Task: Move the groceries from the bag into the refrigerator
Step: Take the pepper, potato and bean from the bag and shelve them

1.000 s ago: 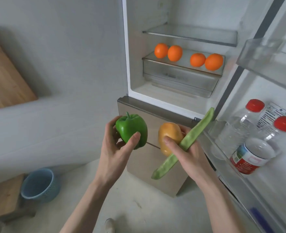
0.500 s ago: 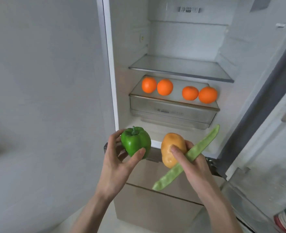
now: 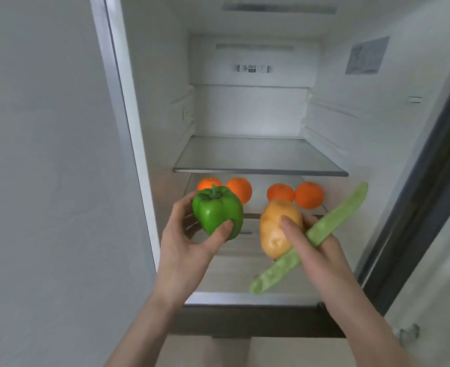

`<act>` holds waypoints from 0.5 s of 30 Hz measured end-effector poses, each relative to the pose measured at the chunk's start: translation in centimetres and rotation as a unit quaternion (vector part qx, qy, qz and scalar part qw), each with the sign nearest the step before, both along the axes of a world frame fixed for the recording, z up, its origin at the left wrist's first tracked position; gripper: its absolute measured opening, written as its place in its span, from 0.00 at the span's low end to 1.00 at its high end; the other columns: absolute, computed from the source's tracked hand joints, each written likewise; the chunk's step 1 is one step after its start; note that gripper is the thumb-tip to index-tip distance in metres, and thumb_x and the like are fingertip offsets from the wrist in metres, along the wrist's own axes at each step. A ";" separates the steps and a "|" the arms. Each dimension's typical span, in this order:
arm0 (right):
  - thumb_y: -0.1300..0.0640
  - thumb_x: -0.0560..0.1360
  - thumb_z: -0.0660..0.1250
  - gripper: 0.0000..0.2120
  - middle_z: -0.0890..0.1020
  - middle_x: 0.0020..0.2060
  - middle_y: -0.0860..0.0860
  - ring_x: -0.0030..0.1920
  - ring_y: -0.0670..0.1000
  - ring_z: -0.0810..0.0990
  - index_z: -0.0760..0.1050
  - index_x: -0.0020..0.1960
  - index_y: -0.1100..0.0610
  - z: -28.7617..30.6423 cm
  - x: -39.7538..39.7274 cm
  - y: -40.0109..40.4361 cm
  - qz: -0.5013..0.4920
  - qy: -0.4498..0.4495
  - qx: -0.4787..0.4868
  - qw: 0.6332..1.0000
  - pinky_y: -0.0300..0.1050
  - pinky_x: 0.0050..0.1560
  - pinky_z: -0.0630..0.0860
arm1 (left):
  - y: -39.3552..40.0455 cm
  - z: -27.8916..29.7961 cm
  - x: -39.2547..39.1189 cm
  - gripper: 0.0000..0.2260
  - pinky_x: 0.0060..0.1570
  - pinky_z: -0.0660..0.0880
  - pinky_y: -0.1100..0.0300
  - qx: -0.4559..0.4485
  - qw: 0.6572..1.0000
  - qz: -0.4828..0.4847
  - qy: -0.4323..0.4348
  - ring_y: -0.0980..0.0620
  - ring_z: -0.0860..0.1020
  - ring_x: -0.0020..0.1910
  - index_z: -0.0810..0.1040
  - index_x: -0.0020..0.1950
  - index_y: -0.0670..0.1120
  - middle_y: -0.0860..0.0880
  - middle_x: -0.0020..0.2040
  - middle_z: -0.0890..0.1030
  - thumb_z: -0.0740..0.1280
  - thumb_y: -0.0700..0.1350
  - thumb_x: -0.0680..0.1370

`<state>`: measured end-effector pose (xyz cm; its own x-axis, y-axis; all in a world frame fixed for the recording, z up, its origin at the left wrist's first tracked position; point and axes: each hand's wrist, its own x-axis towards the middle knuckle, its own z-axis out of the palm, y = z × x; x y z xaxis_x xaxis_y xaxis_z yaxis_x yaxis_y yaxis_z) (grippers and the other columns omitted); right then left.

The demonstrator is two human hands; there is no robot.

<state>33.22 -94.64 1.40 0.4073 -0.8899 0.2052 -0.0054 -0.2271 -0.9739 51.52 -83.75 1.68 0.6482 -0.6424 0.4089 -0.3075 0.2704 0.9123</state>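
My left hand (image 3: 184,245) grips a shiny green bell pepper (image 3: 217,213), stem up, in front of the open refrigerator (image 3: 250,112). My right hand (image 3: 316,250) holds two things at once: a yellow-brown potato (image 3: 277,229) and a long flat green bean pod (image 3: 332,223) that slants from lower left to upper right. Both hands hover at the fridge opening, just before the lower shelf. The grocery bag is out of view.
Several oranges (image 3: 308,194) sit in a row on the lid of the clear drawer (image 3: 247,234). Above them is a bare glass shelf (image 3: 258,154). The open fridge door (image 3: 446,234) stands at the right, a grey wall (image 3: 46,181) at the left.
The view has tilted up and closed in on the fridge interior. Both hands have risen with the pepper, potato and bean pod toward the opening. The door bottles and floor have left the view.
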 end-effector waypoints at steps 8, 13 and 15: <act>0.37 0.77 0.70 0.19 0.89 0.42 0.49 0.48 0.49 0.88 0.83 0.49 0.53 7.9 5.4 -8.5 -0.025 -0.012 -0.022 0.999 0.49 0.48 0.84 | -8.5 6.3 5.5 0.27 0.56 0.81 0.61 -0.034 0.998 0.001 -0.048 0.59 0.84 0.55 0.74 0.66 0.50 0.54 0.59 0.83 0.81 0.40 0.71; 0.43 0.80 0.67 0.14 0.85 0.32 0.39 0.37 0.35 0.82 0.83 0.44 0.50 10.1 8.5 -13.7 -0.019 0.022 -0.087 0.996 0.36 0.39 0.75 | -13.3 8.5 9.0 0.26 0.55 0.81 0.62 -0.042 0.997 0.028 -0.057 0.57 0.84 0.55 0.73 0.67 0.46 0.50 0.60 0.82 0.80 0.38 0.72; 0.42 0.80 0.66 0.14 0.85 0.36 0.41 0.38 0.36 0.82 0.83 0.47 0.50 10.3 9.8 -15.6 -0.013 0.029 -0.091 0.995 0.36 0.38 0.75 | -14.8 8.9 10.0 0.27 0.51 0.80 0.67 -0.038 0.997 0.033 -0.056 0.59 0.83 0.55 0.73 0.67 0.46 0.51 0.59 0.82 0.79 0.37 0.72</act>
